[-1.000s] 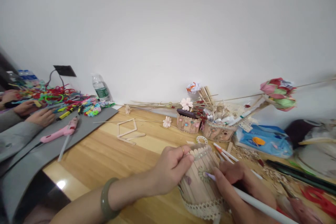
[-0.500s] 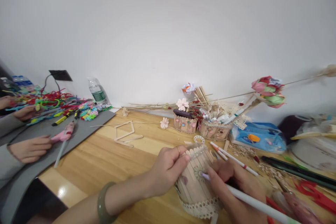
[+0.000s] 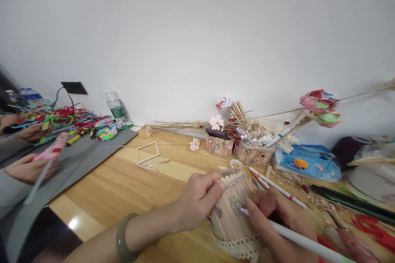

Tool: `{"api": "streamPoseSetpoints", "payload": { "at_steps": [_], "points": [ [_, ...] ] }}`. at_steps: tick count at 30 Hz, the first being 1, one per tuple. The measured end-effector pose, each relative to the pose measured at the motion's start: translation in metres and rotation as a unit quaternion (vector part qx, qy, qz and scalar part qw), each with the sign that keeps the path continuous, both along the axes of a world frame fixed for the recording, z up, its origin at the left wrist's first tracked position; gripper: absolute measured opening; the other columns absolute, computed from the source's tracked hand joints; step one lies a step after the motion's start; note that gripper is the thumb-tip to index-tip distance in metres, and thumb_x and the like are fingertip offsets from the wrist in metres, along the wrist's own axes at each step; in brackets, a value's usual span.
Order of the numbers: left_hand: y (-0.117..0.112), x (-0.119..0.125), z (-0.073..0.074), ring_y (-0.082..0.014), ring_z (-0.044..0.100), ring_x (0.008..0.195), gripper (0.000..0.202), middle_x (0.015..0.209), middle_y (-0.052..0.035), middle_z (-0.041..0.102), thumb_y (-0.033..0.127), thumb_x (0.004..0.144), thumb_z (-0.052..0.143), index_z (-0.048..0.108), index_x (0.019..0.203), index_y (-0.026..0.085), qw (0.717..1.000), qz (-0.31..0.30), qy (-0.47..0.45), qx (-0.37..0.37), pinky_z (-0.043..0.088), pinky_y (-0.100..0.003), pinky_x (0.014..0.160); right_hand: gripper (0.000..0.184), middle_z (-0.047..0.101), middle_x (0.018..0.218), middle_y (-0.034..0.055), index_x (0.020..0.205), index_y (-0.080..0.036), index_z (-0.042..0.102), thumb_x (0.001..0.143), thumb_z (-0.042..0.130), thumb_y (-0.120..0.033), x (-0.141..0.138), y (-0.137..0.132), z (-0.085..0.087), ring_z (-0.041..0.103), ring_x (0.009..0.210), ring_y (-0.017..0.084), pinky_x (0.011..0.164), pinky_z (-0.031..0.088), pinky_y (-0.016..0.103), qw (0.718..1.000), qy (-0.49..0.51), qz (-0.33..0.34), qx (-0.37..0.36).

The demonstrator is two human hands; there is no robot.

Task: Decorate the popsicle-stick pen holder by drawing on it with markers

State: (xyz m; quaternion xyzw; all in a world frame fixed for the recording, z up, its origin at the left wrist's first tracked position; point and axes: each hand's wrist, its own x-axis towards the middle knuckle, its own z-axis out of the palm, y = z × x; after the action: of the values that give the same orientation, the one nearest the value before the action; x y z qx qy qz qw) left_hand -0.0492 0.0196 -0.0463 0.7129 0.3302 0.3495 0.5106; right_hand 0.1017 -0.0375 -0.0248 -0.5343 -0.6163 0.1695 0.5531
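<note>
My left hand [image 3: 200,199] pinches the upper left edge of a popsicle-stick holder [image 3: 226,218], its thumb on the front face. Lace trim [image 3: 237,248] runs along the holder's lower edge, and a drawn flower [image 3: 237,204] and a purple spot mark the sticks. Closed round a white marker [image 3: 296,236], my right hand [image 3: 277,222] rests against the holder's right side. The marker's purple tip touches or nearly touches the flower. Part of the holder is hidden behind my right fingers.
Two decorated stick baskets [image 3: 254,154] stand by the wall, with paper flowers [image 3: 321,107] leaning out. Loose markers [image 3: 279,187], wood shavings, red scissors [image 3: 375,230] and a blue tissue pack [image 3: 308,162] lie right. At left, another person's hand holds a pink glue gun [image 3: 55,148].
The other person's hand has lifted and tilted the pink glue gun. My hands keep their hold; the marker tip stays at the flower. The whole view has shifted slightly.
</note>
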Motion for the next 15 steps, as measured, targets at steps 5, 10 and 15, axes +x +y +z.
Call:
{"api": "streamPoseSetpoints", "payload": {
  "at_steps": [5,10,15],
  "points": [
    [0.000,0.000,0.002,-0.0072,0.043,0.040,0.036,0.051,0.0056,0.035,0.045,0.085,0.037,0.037,0.061,0.019,1.000,0.006,0.005,0.021,0.033,-0.017,0.037,0.029,0.045,0.049,-0.0050,0.054,-0.024,0.039,0.076,0.057,-0.025,0.006,0.002,-0.010,0.043,0.041,0.012,0.041,0.037,0.024,0.999,-0.037,0.022,0.021],
    [0.000,0.000,0.005,-0.0081,0.043,0.041,0.035,0.048,0.0053,0.036,0.044,0.086,0.036,0.036,0.061,0.019,0.999,0.010,0.021,0.037,0.032,-0.018,0.040,0.030,0.042,0.048,-0.0063,0.055,-0.023,0.038,0.078,0.056,-0.026,0.008,0.003,-0.018,0.041,0.040,0.010,0.037,0.034,0.021,0.999,-0.046,0.009,0.025],
    [0.000,0.000,0.004,-0.0083,0.043,0.040,0.033,0.048,0.0050,0.037,0.042,0.086,0.035,0.036,0.061,0.020,0.999,0.012,0.024,0.046,0.032,-0.019,0.040,0.027,0.047,0.051,-0.0053,0.056,-0.024,0.041,0.080,0.054,-0.026,0.008,0.002,-0.014,0.045,0.043,0.011,0.043,0.039,0.022,0.998,-0.052,0.036,0.021]
  ]
}}
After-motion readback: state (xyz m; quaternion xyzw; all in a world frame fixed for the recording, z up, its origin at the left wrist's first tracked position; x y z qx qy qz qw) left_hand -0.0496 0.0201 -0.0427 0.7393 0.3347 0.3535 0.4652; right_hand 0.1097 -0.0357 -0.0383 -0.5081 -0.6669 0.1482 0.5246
